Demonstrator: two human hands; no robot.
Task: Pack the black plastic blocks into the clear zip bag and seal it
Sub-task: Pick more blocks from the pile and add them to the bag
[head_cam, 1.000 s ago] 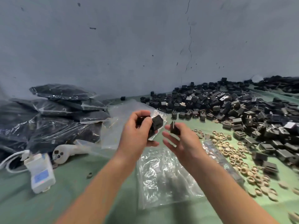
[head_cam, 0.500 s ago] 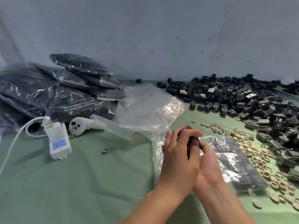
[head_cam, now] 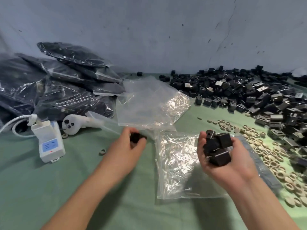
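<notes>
Black plastic blocks [head_cam: 217, 147] sit bunched in the right hand [head_cam: 219, 170], which hangs palm-up over the right part of the clear zip bag [head_cam: 179, 163]; its fingers curl up round the bunch and cup it, probably so the whole handful can go into the bag at once; the left hand [head_cam: 126, 148], just left of the bag's far corner, has its fingers and thumb bent round a single block [head_cam: 134, 136], seemingly one being gathered in.

The bag lies flat on the green cloth [head_cam: 49, 188]; it looks empty, and I cannot tell where its mouth is or whether that is parted; by my judgement filling has not begun and sealing is far off.

Beyond the bag lies a pile of empty clear bags [head_cam: 149, 103]; beyond and right of it spreads the loose heap [head_cam: 249, 97] of blocks; tan rings [head_cam: 265, 155] are scattered just right of it; far left of it are stacked filled bags [head_cam: 58, 83], dark with contents, beside a white power strip [head_cam: 49, 141] and a white controller [head_cam: 74, 124].
</notes>
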